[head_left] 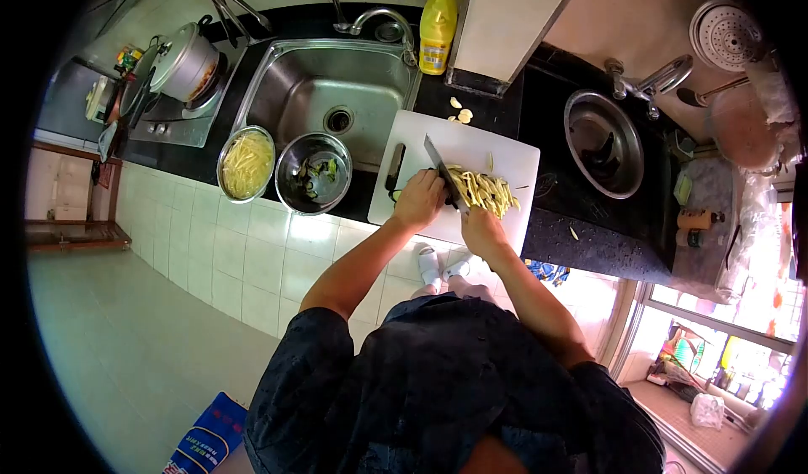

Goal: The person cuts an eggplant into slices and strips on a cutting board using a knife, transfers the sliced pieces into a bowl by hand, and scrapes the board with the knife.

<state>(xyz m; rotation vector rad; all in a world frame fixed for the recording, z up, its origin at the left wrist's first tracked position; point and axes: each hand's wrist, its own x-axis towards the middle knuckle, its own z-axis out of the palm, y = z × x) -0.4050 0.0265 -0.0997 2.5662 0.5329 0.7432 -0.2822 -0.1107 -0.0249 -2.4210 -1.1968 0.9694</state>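
Note:
My right hand [484,228] grips the handle of a kitchen knife [438,159], its blade standing on the white cutting board [505,150]. Left of the blade, my left hand [421,198] is closed with curled fingers over a vegetable piece [396,195]. Only a greenish end of that piece shows; the fingers cover the rest. Pale yellow vegetable strips [486,190] with darker edges lie heaped against the blade's right side.
Left of the board are a steel bowl of thin yellow shreds [246,164] and a steel bowl with dark scraps [290,195]. Behind them is the sink [286,87]. Garlic cloves [461,116] and a yellow bottle [437,32] stand behind the board. A round basin [627,150] is at right.

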